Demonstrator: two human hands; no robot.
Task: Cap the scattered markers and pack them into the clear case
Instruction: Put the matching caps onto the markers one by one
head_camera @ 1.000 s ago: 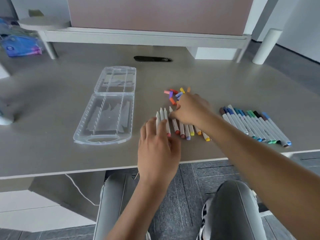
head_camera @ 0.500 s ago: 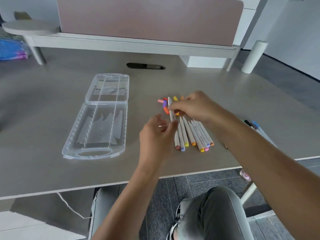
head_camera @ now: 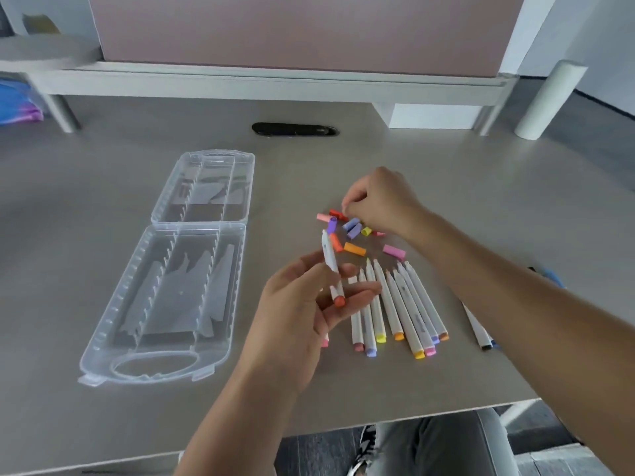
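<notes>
The left hand [head_camera: 309, 300] has its grip on one marker [head_camera: 331, 269] above the worktop [head_camera: 103, 201]. The right hand [head_camera: 378, 201] pinches among loose caps [head_camera: 354, 249], its grip narrow, with open room toward the clear case [head_camera: 165, 369].

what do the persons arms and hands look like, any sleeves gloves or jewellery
Both forearms are bare as far as the frame shows, with no sleeves in view. The left hand and right hand wear no gloves, and no rings, watch or bracelets are visible.

A grey-beige matte desk [head_camera: 103, 424] carries a white raised shelf [head_camera: 275, 84] beneath a dusty-pink panel [head_camera: 295, 29], a black oval cable slot [head_camera: 294, 129], and dark grey floor [head_camera: 323, 451] below.
</notes>
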